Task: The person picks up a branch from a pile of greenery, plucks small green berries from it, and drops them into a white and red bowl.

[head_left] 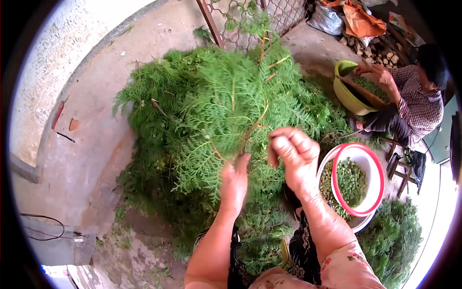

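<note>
1. Branch: a leafy green branch [250,131] stands at the centre of the frame. Its bare brown stem points down toward the person; its fronds spread upward over the pile.
2. Left hand [235,179]: located just below centre. Thumb and fingers are clamped on the lower end of the stem.
3. Right hand [297,156]: located right of centre, raised beside the branch and apart from its stem. The fingers are curled in toward the palm. From where I stand, I cannot tell whether the fingertips meet or pinch something small.
4. Pile: a large heap of cut greenery [149,89] covers the floor from the left of centre to the right of centre, beneath both hands.
5. Containers: at right of centre, a white bowl with a red rim [383,185] sits tilted over a wider pale basin [364,223]. Both contain small green cones [352,185].
6. Second heap: more greenery [392,241] lies at the lower right, just beside the basin.
7. Co-worker: at the upper right, a person in a checked shirt [423,103] bends toward a yellow-green tub [353,100], both hands above it.
8. Surroundings: an orange sack [364,21] lies on chopped wood [387,59] at the upper right.
</note>
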The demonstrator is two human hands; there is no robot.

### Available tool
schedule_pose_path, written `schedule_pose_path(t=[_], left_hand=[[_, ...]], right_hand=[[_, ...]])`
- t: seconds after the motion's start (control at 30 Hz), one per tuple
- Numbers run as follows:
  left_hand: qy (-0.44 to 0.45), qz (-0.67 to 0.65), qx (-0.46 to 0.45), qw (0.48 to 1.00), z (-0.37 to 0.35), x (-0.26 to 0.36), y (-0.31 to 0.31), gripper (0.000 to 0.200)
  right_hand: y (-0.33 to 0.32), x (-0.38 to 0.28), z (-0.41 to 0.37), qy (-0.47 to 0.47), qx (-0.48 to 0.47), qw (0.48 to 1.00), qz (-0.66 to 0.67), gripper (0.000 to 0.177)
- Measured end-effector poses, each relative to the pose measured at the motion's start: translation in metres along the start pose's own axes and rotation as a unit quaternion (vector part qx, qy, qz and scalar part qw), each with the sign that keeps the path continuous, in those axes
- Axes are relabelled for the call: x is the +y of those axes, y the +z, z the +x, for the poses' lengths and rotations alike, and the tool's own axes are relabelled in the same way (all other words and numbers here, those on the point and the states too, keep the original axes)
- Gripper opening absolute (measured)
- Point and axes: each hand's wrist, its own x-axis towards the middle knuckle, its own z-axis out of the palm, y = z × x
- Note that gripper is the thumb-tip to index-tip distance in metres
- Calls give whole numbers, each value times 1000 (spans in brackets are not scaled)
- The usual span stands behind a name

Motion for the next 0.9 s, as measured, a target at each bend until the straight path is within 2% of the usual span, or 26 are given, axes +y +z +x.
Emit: schedule_pose_path(t=[0.07, 0.13, 0.17, 0.2, 0.23, 0.27, 0.3, 0.33, 0.4, 0.43, 0.5, 0.53, 0.57, 0.6, 0.63, 0.67, 0.7, 0.8, 0.83, 0.9], left_hand=[[21, -36, -28, 999, 4, -30, 2, 13], [128, 175, -11, 976, 5, -45, 5, 16], [177, 273, 14, 945, 5, -53, 6, 18], [184, 315, 5, 931, 4, -49, 7, 19], [192, 356, -3, 914, 3, -40, 9, 20], [173, 335, -33, 926, 1, -27, 9, 21], [180, 365, -31, 913, -2, -26, 9, 21], [187, 394, -29, 900, -5, -24, 9, 22], [276, 483, -13, 831, -8, -21, 7, 21], [300, 474, -9, 828, -9, -15, 9, 19], [263, 474, -32, 839, -13, -11, 10, 18], [245, 475, -42, 844, -15, -8, 10, 17], [164, 470, -76, 864, -16, -2, 10, 23], [163, 465, -81, 866, -16, -3, 9, 23], [163, 459, -87, 869, -14, -6, 9, 24], [163, 454, -93, 871, -12, -11, 8, 24], [239, 428, -65, 869, -10, -11, 10, 24], [123, 408, -74, 902, -16, 1, 10, 21], [105, 263, -82, 956, -11, -22, 8, 17], [116, 251, -65, 959, -6, -28, 7, 16]], right_hand=[[12, -7, -8, -2, -94, 993, -74, 21], [20, 11, -10, -147, -72, 964, -210, 28], [21, 18, -11, -183, -41, 956, -225, 31], [20, 14, -13, -74, -47, 977, -196, 36], [19, 11, -11, -55, -28, 977, -205, 38], [17, 7, -7, -36, -9, 977, -212, 40], [15, 2, -4, -1, 3, 977, -215, 42], [10, 7, -2, 18, 3, 984, -176, 43], [5, 10, -1, 12, -9, 984, -177, 40], [3, 11, 0, -1, -14, 982, -187, 37], [2, 13, 2, -67, -21, 966, -248, 29], [2, 13, 2, -39, -12, 975, -219, 25], [2, 11, 2, -11, -2, 982, -189, 22], [1, 10, 2, 17, 7, 987, -158, 18], [-1, 16, 4, -19, 27, 989, -142, 12], [0, 15, 3, 2, 47, 996, -70, 12], [0, 10, 3, 30, 63, 997, -41, 12], [-2, 7, 4, 103, 94, 988, 60, 14], [-3, 5, 5, 152, 110, 974, 127, 12], [-5, 10, 5, 160, 111, 955, 224, 11]])
